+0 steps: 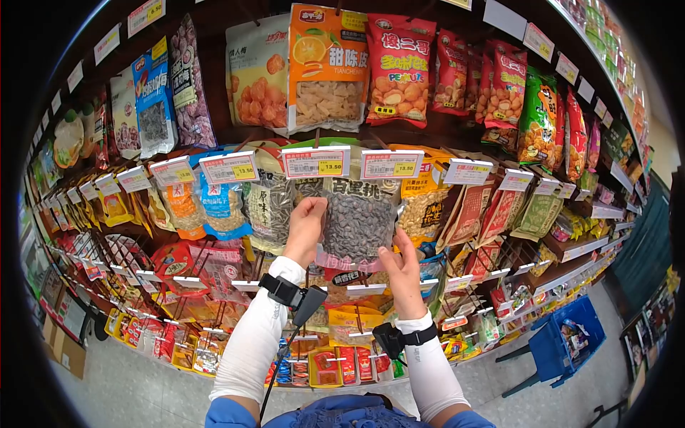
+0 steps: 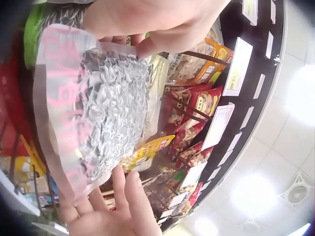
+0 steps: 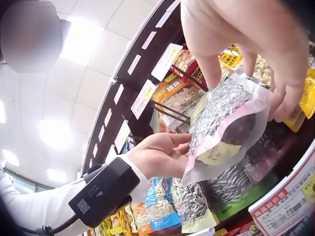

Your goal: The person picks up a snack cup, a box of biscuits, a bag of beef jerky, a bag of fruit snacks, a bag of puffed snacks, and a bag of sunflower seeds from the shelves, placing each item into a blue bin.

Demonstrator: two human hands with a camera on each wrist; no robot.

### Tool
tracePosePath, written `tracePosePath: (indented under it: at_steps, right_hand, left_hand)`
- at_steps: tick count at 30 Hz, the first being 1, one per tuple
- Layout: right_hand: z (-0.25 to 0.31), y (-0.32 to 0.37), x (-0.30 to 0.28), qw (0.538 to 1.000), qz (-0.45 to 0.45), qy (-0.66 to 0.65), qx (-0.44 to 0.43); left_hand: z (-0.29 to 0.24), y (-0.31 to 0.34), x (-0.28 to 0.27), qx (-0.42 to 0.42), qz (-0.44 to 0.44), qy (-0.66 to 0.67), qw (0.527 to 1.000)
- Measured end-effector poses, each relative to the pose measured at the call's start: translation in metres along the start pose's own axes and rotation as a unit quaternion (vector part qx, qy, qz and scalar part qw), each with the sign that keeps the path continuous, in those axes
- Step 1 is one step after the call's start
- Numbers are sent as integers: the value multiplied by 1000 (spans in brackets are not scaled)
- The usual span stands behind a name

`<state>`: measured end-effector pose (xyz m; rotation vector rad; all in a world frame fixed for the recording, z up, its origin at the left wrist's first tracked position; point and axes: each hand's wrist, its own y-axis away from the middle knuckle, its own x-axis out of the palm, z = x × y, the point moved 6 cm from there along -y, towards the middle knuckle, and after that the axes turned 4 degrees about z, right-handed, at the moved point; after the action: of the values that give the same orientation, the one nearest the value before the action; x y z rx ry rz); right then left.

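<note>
A clear-fronted bag of dark seeds is held up before the shelf; its pink lower edge and silvery, seed-filled surface show in the left wrist view. My left hand pinches the bag's left edge between thumb and fingers. At its lower right edge, my right hand touches it with fairly straight, spread fingers. In the right wrist view, the bag lies tilted between my left hand and my right hand. The bag partly hides the fingertips of both hands.
Price tags on metal hooks jut out just above the bag. Orange candied peel and red peanut packets hang higher up. More snack bags crowd both sides and below. A blue basket stands at the lower right.
</note>
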<state>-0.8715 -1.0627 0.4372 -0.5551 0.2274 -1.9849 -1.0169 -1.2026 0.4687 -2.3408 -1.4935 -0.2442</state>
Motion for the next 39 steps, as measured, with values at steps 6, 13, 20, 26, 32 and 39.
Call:
tracePosePath:
  at_steps: [6, 13, 20, 26, 32, 39]
  right_hand:
    - [9, 9, 1, 1000, -13, 13, 11]
    - [6, 20, 9, 999, -9, -42, 3]
    - [23, 30, 16, 996, 6, -76, -35]
    - [35, 40, 20, 996, 11, -68, -48]
    - [37, 58, 19, 995, 2, -93, -28]
    - [29, 77, -1, 994, -28, -76, -70]
  left_hand:
    - [0, 8, 5, -18, 11, 50, 999]
    - [-1, 19, 7, -14, 7, 68, 998]
    - [-7, 31, 9, 2, 31, 92, 995]
    - [-15, 43, 12, 12, 44, 99, 994]
    - [-18, 61, 14, 8, 71, 117, 991]
    - [-1, 76, 17, -24, 104, 141, 984]
